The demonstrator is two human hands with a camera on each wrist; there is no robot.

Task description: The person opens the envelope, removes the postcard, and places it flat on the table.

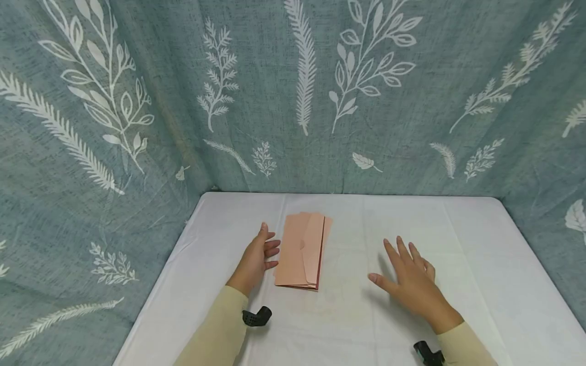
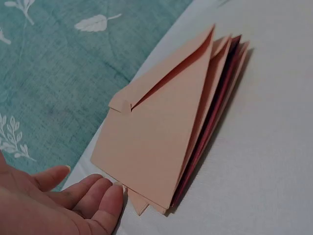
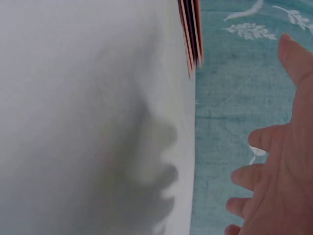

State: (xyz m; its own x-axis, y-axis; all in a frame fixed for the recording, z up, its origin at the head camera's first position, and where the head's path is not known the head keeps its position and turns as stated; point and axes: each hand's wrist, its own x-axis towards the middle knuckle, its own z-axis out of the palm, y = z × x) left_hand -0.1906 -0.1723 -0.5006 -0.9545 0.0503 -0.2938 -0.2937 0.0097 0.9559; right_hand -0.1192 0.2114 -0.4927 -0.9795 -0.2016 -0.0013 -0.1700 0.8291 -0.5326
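A small stack of peach envelopes lies on the white-covered table, its flap side up. Between the peach layers a dark red one shows along the edge. My left hand is at the left side of the stack, fingers loosely extended with the fingertips right at its edge. In the left wrist view those fingertips come close to the near corner of the envelopes. To the right, my right hand hovers above the cloth with fingers spread, away from the stack and holding nothing.
The table wears a white cloth with faint creases. Behind it and at both sides hangs a green-blue curtain printed with white leaves. A black wrist camera sits on the left sleeve, another on the right.
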